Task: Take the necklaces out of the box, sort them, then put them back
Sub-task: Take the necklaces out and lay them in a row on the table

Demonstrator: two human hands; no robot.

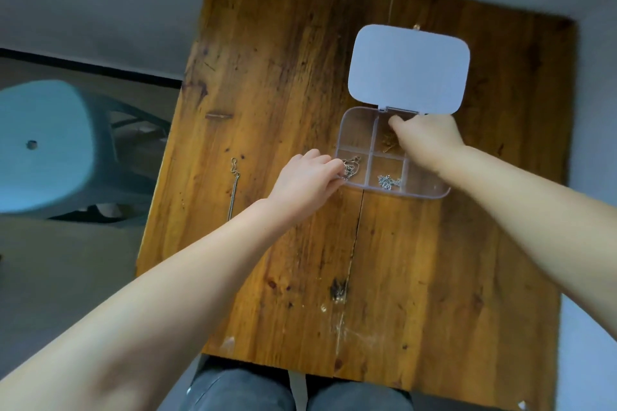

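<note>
1. We take the clear plastic box (359,182) as our landmark; it sits on the wooden table (283,93), on the right half, with its lid (409,65) swung fully open and lying flat just beyond its far edge.
2. The box is split into small compartments. In the near middle one we see a silver necklace (388,181) bunched up in a small heap.
3. In the near left compartment lies a tangled necklace (351,166). Our left hand (305,182) is at the box's near left corner, fingers pinched narrowly on that tangle.
4. Our right hand (425,137) reaches over the box from the right, its fingers curled down into the far middle compartment, where a gold-toned necklace (389,140) shows under them. We cannot tell whether the fingers actually grip it.
5. Well to the left of the box, one long thin necklace (233,188) lies stretched out straight on the table, its clasp end pointing away from us.
6. Left of the table, farther from the box, stands a pale blue stool (50,143) on the floor.
</note>
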